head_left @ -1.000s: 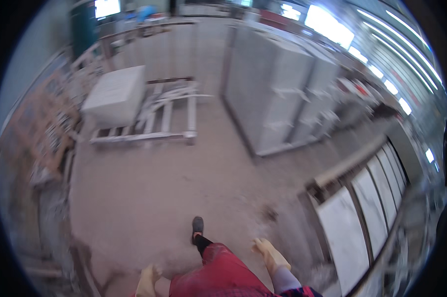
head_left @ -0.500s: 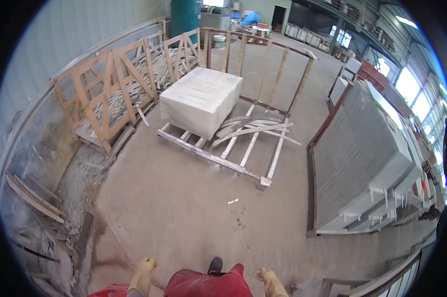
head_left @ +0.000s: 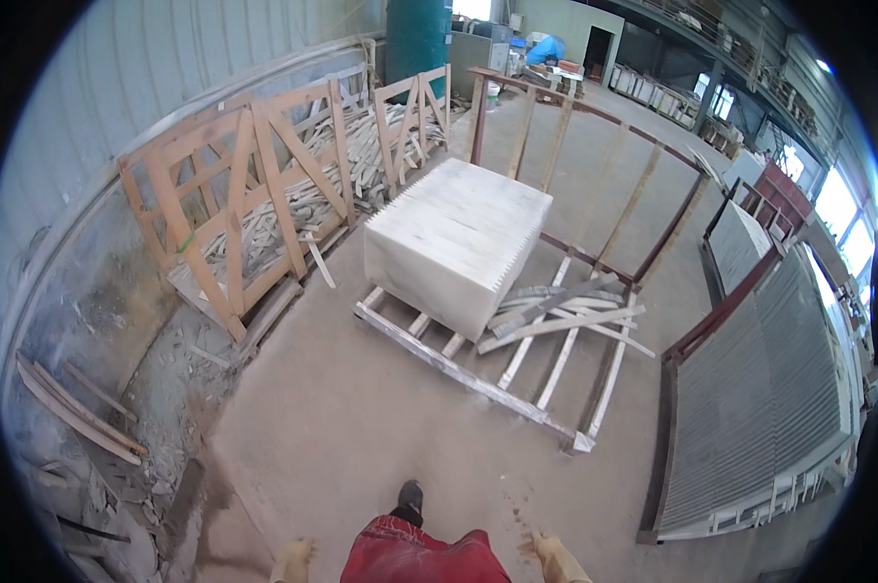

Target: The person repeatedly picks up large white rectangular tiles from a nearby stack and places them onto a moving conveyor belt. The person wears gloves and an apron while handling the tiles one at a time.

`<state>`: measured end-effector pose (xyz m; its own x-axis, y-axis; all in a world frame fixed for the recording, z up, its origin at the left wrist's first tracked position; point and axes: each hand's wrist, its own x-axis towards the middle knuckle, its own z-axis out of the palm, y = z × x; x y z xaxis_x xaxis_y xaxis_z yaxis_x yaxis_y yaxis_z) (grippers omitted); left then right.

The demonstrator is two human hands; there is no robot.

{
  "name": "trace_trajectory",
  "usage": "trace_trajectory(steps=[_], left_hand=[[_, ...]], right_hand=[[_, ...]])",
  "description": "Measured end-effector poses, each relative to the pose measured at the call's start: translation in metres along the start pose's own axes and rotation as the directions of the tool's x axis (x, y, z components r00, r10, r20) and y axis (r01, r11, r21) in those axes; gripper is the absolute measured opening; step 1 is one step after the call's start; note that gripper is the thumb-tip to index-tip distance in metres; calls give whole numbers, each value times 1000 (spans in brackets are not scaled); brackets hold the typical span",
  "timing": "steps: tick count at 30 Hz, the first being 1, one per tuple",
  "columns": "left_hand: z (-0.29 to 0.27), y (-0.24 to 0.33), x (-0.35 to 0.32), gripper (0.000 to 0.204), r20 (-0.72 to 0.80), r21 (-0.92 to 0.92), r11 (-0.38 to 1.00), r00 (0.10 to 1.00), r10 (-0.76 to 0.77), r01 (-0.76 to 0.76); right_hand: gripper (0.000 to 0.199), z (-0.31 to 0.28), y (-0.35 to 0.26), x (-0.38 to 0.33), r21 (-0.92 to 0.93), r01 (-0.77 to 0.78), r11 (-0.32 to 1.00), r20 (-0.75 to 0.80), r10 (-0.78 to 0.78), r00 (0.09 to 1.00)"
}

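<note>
Low at the bottom edge, my left hand (head_left: 292,561) in a pale yellow glove hangs beside the red apron (head_left: 424,556). It holds nothing, and its fingers look loosely apart. On the apron's other side is my right hand (head_left: 555,560), gloved alike, with its fingers parted and nothing in them. Neither hand touches anything in view. A dark shoe (head_left: 411,497) shows ahead of the apron. Farther ahead, a block-like stack of white slabs (head_left: 449,243) rests on the left part of a low rack (head_left: 463,374). Pale strips (head_left: 565,313) lie crossed on the rack, right of the stack.
At the left, wooden A-shaped crates (head_left: 240,209) hold many pale offcuts. Rubble (head_left: 182,374) and curved strips (head_left: 80,413) lie along the wall. To the right, grooved slabs (head_left: 764,403) lean on a dark red frame (head_left: 726,301). A green tank (head_left: 419,49) stands far back.
The slab stack and rack now appear nearer and farther right, and the view has turned left. A shoe has come forward. My hands have sunk lower in the picture.
</note>
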<state>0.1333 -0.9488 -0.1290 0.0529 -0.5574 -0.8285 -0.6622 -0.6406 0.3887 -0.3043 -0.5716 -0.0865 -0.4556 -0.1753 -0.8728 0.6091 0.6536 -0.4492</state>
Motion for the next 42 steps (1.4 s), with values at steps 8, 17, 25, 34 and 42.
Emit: trace_trajectory(steps=[8,17,25,34,42], left_hand=[[13,253,86,38,-4,265,919,953,304,-292],[73,430,157,29,368,134,918,878,304,-374],[52,616,207,38,48,666,689,938,343,-285],[92,770,340,28,232,119,880,875,425,-459],[158,909,457,56,94,160,738,755,649,-655]], right_hand=[[39,57,-130,42,-41,-46,998,14,47,999],[39,124,-254,134,107,-8,994,44,4,999],[52,169,-445,190,299,124,946,-276,-38,960],[66,171,-593,342,235,566,790,-661,-296,689],[41,205,-675,390,239,607,758,-837,-156,524]])
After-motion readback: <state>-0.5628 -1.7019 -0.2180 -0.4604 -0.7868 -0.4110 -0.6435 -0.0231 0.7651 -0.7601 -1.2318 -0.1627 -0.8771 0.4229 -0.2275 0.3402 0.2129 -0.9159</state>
